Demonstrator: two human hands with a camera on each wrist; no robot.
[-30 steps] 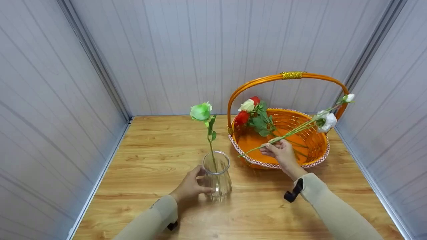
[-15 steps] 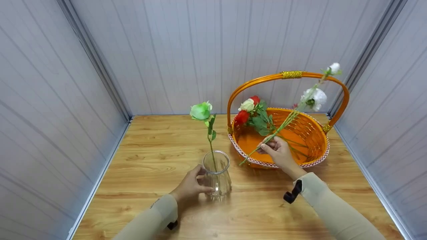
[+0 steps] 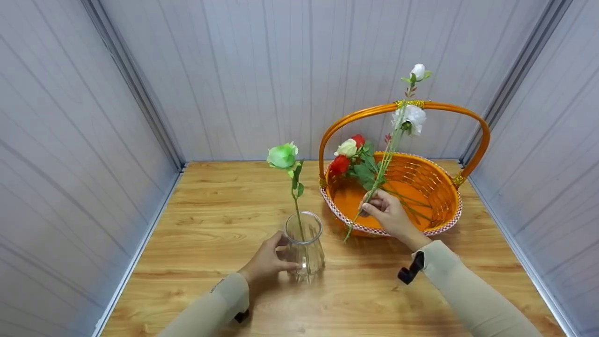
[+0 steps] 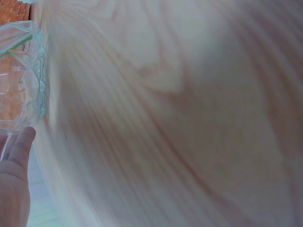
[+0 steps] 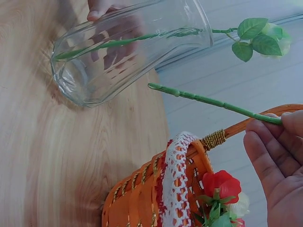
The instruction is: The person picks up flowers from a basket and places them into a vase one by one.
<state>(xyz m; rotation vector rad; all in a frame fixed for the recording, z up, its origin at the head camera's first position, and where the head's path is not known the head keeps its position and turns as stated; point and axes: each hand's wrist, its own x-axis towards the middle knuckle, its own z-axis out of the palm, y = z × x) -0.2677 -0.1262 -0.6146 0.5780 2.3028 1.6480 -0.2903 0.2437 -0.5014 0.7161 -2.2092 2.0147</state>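
My left hand (image 3: 263, 261) grips the side of a clear glass vase (image 3: 314, 255) standing on the table, thumb in front and fingers behind. One green rose (image 3: 282, 156) leans out of the vase mouth, its stem reaching down inside. Over the basket's front rim, my right hand (image 3: 394, 216) pinches the stem of a white flower (image 3: 410, 120) with a smaller white bud above. The bloom points up and away, overlapping the basket handle. In the right wrist view the cut end of its green stem (image 5: 203, 99) points toward the vase (image 5: 128, 54), apart from it.
An orange woven basket (image 3: 433, 187) with a tall arched handle (image 3: 479, 135) stands at the back right. Red roses (image 3: 339, 165) and a cream rose (image 3: 347, 148) lie in its left side, stems across the bottom. Panel walls enclose the wooden table (image 3: 224, 201).
The right hand has turned the white flower from slanting right to nearly upright, so the bloom swung up and left while the stem end dipped. The left hand and vase stayed put.
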